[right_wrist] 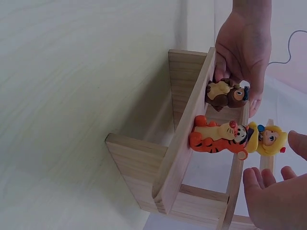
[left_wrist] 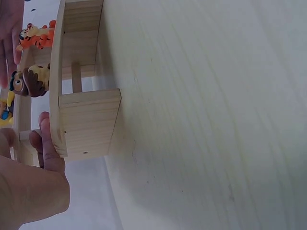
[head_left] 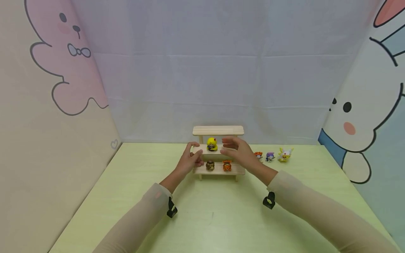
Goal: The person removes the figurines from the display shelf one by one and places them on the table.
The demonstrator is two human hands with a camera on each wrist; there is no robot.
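My left hand grips the shelf by its left edge; my right hand (spread) hovers. Likely step: arranging figurines; next, fetching another.

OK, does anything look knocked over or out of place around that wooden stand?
No, nothing stands out: on the wooden stand, the owl, tiger and yellow figure all look upright and undamaged. On the table, the purple figure and white-and-yellow figure stand too; the orange figure is partly hidden, so I can't fully judge it.
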